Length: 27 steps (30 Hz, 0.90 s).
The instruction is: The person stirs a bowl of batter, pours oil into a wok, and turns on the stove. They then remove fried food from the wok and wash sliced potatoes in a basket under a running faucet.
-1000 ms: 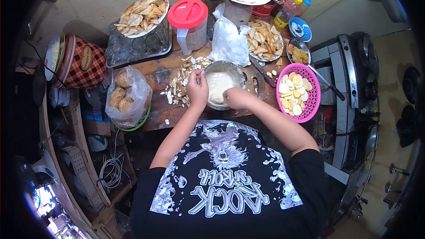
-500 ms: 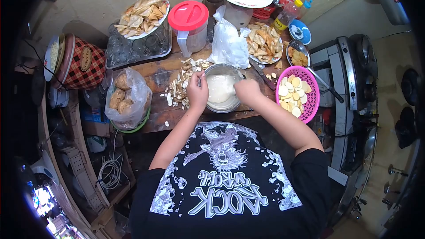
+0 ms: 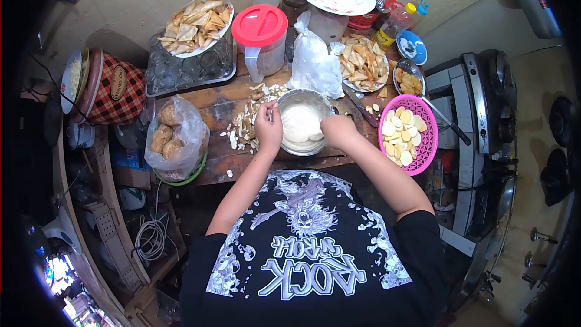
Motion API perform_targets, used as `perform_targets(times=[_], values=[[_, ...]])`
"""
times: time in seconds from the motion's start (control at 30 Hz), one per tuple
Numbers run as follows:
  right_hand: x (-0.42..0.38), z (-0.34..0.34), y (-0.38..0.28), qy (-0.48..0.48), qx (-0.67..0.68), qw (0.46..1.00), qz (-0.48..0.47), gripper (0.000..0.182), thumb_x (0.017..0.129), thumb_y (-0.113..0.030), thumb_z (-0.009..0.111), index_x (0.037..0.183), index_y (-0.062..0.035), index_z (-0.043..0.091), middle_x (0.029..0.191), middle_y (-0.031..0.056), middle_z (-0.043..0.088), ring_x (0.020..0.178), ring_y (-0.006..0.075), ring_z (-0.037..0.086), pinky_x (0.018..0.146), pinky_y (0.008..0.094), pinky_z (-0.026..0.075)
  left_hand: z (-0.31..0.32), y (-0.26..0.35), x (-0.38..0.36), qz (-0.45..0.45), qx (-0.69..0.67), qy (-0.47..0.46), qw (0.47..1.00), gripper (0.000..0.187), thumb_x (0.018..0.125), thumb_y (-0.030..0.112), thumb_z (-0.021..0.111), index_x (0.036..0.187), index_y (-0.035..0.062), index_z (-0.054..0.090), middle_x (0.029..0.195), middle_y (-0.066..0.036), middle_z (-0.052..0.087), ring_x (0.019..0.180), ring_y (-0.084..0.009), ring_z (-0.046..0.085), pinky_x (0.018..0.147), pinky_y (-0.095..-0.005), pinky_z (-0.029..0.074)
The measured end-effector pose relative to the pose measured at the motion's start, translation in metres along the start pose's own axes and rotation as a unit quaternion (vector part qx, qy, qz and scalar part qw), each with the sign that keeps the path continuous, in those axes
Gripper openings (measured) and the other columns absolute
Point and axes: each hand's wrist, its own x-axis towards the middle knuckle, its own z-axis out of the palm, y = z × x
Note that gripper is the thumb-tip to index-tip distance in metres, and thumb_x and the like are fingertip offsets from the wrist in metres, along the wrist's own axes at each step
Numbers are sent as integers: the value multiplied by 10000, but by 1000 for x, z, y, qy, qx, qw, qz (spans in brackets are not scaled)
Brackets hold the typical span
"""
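Observation:
A metal pot (image 3: 316, 95) of creamy white batter (image 3: 299, 122) stands near the table's front edge. My left hand (image 3: 268, 127) is closed on the left side of its rim, thumb uppermost. Over the right side of the pot, my right hand (image 3: 339, 132) is wrapped round a spoon (image 3: 316, 137), whose bowl dips into the batter; the handle is hidden in my fist. Brown peelings (image 3: 245, 124) lie scattered left of the pot. To the right, a pink basket (image 3: 431, 136) holds pale round slices (image 3: 401, 130).
Behind the pot are a knotted plastic bag (image 3: 315, 63), a red-lidded pitcher (image 3: 266, 54) and plates of folded pastries (image 3: 362, 60). A knife (image 3: 361, 106) lies between pot and basket. Potatoes in a bag (image 3: 172, 136) sit left; a stove (image 3: 475, 103) stands right.
My right hand has shifted slightly down, and the spoon's bowl now shows at the lower right of the batter. My left hand stays at the rim.

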Motion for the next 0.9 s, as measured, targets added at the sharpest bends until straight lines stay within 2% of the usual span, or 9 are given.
perform_targets(times=[0.2,0.3,0.4,0.5,0.53,0.67,0.77,0.8,0.9], values=[[14,-5,2,197,-47,979,-8,112,724,-80,546,731,-79,657,758,149,644,721,308,636,617,388,517,5,12,5,17,61,-10,998,149,855,127,547,920,-4,581,776,-107,621,676,-161,570,630,-281,441],[21,7,15,78,-62,995,25,117,721,-113,562,770,-104,668,767,148,644,734,305,632,635,390,508,6,28,6,23,84,-24,996,146,850,122,544,918,-1,586,815,-129,633,735,-219,600,671,-309,453],[14,2,13,-17,49,998,-42,132,715,-139,572,791,-144,680,778,143,644,755,301,625,669,393,496,10,28,8,36,70,-24,997,145,848,120,542,913,0,590,828,-135,635,770,-240,611,689,-314,455],[10,-16,8,38,128,990,-50,137,710,-159,578,790,-182,687,785,137,642,777,303,617,707,392,484,10,26,8,17,75,-31,997,146,848,122,542,910,-1,591,832,-139,635,784,-248,615,693,-315,456],[14,-13,8,117,115,986,-19,131,706,-144,579,778,-126,687,772,143,647,749,293,629,663,390,497,9,28,8,5,82,-38,996,147,848,123,542,909,-2,591,834,-140,635,788,-251,616,694,-316,457],[20,2,17,118,-68,991,-1,153,700,-113,576,744,2,667,764,154,654,710,261,649,571,381,511,11,38,6,14,74,-37,996,145,847,125,540,911,5,592,836,-138,634,784,-249,614,690,-318,457],[7,3,3,29,-59,997,-30,140,701,-116,567,753,-50,679,751,142,653,724,277,644,605,385,508,14,37,6,24,68,-29,997,142,848,128,541,909,11,592,828,-135,632,772,-246,612,683,-318,456],[8,1,2,1,-29,998,-59,154,707,-118,555,782,-110,689,759,136,651,733,297,636,647,395,503,14,35,6,28,74,-29,996,140,848,129,541,907,12,593,822,-134,631,766,-245,611,679,-317,455],[10,-11,7,77,67,995,-13,177,717,-120,541,802,-156,692,792,138,649,750,310,630,681,404,496,12,29,5,24,84,-38,995,137,855,111,537,923,5,592,818,-104,626,740,-178,586,669,-283,445]])
